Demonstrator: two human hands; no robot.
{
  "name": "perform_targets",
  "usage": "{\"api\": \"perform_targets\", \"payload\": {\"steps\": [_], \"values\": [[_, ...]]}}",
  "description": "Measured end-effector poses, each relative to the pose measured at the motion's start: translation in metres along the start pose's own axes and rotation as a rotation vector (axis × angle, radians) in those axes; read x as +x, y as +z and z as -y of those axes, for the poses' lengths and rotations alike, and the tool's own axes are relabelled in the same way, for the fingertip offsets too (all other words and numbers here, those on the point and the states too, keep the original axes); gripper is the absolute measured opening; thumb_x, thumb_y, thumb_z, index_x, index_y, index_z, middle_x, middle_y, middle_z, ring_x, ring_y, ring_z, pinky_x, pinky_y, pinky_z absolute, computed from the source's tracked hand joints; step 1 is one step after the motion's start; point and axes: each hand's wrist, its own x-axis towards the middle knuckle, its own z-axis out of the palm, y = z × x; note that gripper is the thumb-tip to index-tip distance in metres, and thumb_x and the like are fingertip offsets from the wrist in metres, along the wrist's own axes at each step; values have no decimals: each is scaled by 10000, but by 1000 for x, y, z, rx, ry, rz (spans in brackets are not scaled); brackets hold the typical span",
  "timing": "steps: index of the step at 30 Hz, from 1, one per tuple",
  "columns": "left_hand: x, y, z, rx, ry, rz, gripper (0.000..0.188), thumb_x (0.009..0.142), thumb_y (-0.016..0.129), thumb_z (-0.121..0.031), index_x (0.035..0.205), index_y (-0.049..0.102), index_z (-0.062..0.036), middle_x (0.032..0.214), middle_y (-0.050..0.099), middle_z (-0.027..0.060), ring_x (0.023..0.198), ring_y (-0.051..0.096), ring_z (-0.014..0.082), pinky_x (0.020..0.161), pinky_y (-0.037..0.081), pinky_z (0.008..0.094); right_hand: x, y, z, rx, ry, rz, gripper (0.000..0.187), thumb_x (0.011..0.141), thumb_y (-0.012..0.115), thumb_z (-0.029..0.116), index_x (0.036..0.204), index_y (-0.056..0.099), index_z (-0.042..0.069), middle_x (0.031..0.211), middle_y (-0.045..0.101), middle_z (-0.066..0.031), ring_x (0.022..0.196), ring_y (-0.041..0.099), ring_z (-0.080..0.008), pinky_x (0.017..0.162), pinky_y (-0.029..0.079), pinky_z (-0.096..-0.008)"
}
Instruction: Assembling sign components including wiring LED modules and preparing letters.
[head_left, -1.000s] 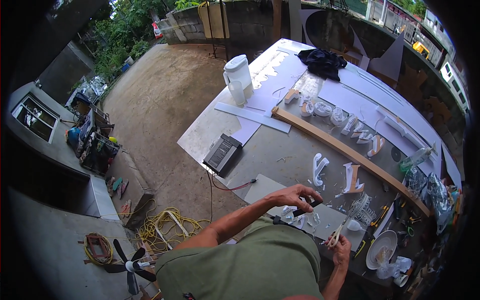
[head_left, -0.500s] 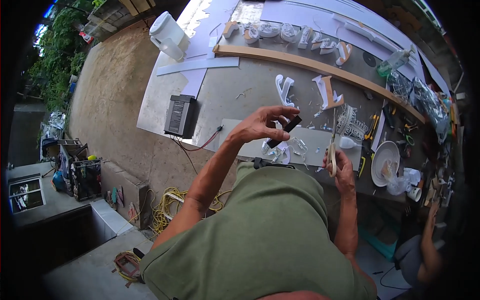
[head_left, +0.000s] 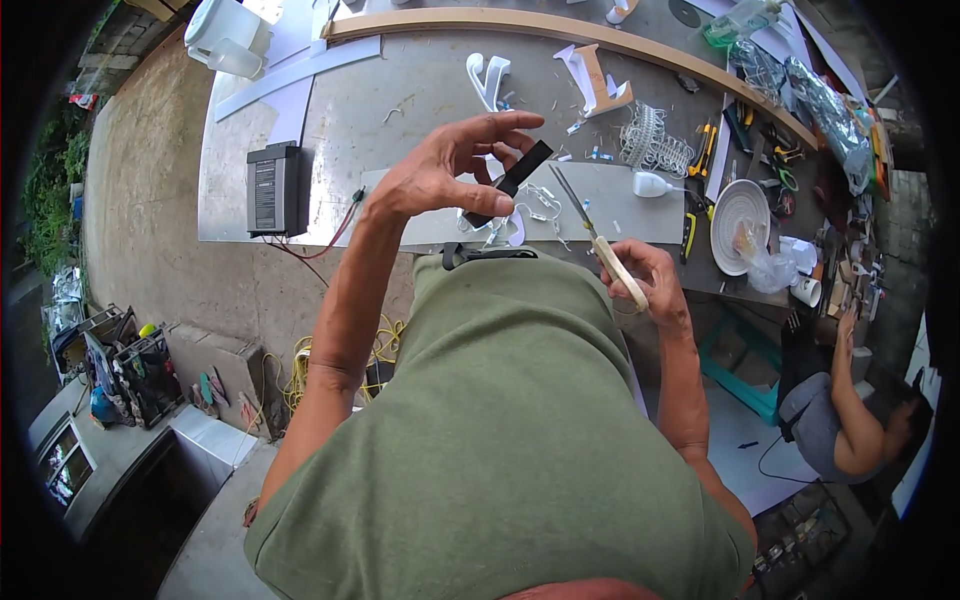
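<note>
In my left hand (head_left: 440,175) I hold a flat black strip (head_left: 528,168) between thumb and fingers, its upper end sticking out to the right. My right hand (head_left: 652,278) is closed around the cream handles of a pair of scissors (head_left: 618,270). The slightly parted blades point up and left, just right of the strip and apart from it. Under my left hand, white light strips with wires (head_left: 543,205) lie on a grey sheet (head_left: 600,215). Beyond my hands stand a white letter form (head_left: 487,80) and a brown-and-white letter form (head_left: 600,85).
A black power supply box (head_left: 273,190) with wires sits at the table's left. Along the back runs a long brown strip (head_left: 480,18). To the right are coiled white light strips (head_left: 655,140), a white bottle (head_left: 653,184), cutters and a plate (head_left: 728,235). Another person (head_left: 840,410) sits lower right.
The scissors have swung from upright to leaning left, bringing the blades closer to the black strip. My left hand keeps its hold. The whole view has shifted, with the table higher in it.
</note>
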Motion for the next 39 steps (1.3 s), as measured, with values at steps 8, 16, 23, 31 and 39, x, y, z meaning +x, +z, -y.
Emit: {"api": "perform_targets", "payload": {"steps": [8, 16, 23, 31, 39], "values": [[2, 5, 10, -33, -22, 51, 1066, 535, 912, -314, 1454, 461, -19, 1244, 613, 142, 1060, 604, 227, 777, 510, 329, 2, 3, -8, 39, 37, 42, 369, 819, 681, 212, 1056, 632, -67, 825, 634, -51, 731, 595, -102, 702, 497, -244], [4, 4, 20, -48, -34, 102, 1087, 554, 916, -299, 1478, 418, -16, 1255, 612, 147, 1056, 611, 219, 756, 515, 303, 8, 4, -9, 62, 38, 64, 376, 816, 694, 221, 1057, 634, -61, 820, 635, -43, 723, 597, -105, 698, 496, -244], [5, 8, 21, -60, -50, 108, 1098, 553, 922, -294, 1480, 409, -9, 1242, 615, 141, 1059, 610, 207, 765, 516, 299, 13, 4, -12, 61, 32, 68, 408, 824, 696, 241, 1080, 635, -70, 837, 648, -54, 733, 610, -108, 695, 512, -249], [3, 8, 24, -92, -48, 88, 1110, 533, 929, -294, 1474, 416, -5, 1230, 619, 141, 1032, 623, 201, 768, 523, 298, 17, 7, -9, 76, 46, 73, 418, 821, 707, 248, 1086, 639, -69, 832, 645, -51, 730, 609, -106, 697, 511, -255], [3, 7, 27, -92, -47, 72, 1112, 517, 934, -291, 1466, 430, -4, 1239, 615, 150, 1041, 623, 203, 772, 525, 296, 18, 7, -13, 25, 37, 58, 351, 839, 721, 196, 1074, 652, -56, 809, 663, -37, 727, 612, -99, 702, 512, -258]]}}
